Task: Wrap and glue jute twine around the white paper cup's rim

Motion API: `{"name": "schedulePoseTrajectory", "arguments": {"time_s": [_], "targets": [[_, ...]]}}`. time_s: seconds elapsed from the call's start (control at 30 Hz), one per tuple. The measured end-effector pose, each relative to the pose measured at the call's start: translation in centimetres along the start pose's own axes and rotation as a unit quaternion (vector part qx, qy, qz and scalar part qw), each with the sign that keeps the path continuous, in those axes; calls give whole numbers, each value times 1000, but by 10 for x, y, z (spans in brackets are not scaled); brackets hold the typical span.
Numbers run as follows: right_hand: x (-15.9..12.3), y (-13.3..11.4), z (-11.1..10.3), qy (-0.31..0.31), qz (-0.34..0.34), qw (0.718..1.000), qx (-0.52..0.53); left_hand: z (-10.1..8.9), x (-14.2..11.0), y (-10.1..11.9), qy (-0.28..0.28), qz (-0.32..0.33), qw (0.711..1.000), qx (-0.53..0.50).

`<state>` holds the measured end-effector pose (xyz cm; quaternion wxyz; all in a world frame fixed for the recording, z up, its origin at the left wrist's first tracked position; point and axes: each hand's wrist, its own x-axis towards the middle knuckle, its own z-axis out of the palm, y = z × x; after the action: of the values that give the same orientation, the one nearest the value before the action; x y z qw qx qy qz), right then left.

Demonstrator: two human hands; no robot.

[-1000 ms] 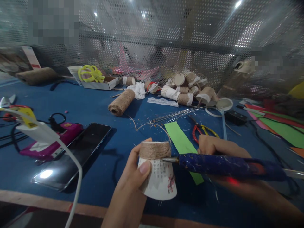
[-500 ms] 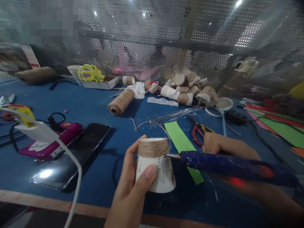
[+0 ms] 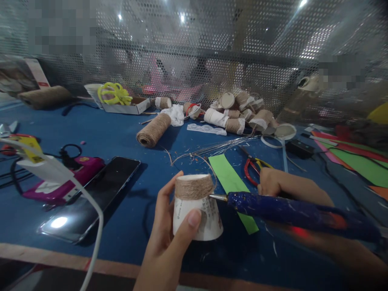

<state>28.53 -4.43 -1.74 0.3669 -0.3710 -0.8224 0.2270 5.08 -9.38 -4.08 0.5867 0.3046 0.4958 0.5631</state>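
Observation:
My left hand [image 3: 172,238] is closed round an upside-down white paper cup [image 3: 209,222], thumb across its printed side. Jute twine [image 3: 194,188] is wound in a band about the cup's upper, narrower part, and a loose end arcs away behind it over the table. In my right hand [image 3: 291,190] is a dark blue hot glue gun [image 3: 273,208], its metal tip at the lower edge of the twine band, on the cup's right side. A red light glows under the gun. The barrel hides part of my right fingers.
A green paper strip [image 3: 227,178] and red-handled pliers [image 3: 251,167] lie behind the gun. A twine roll [image 3: 154,129] and a heap of twine-wrapped cups [image 3: 236,115] stand farther back. Left are a phone [image 3: 93,198], a magenta power strip [image 3: 87,173] and a white cable [image 3: 93,202].
The cup appears tilted very slightly, with its wide rim a little higher. The glue gun's tip stays at the edge of the twine, and the view has shifted slightly.

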Motion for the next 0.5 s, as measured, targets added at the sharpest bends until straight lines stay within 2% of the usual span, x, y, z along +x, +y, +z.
{"name": "schedulePoseTrajectory", "arguments": {"time_s": [0.5], "targets": [[-6,4,1,-16,-14,1000,-7,0,0,-1,-10,8,1000,-15]]}}
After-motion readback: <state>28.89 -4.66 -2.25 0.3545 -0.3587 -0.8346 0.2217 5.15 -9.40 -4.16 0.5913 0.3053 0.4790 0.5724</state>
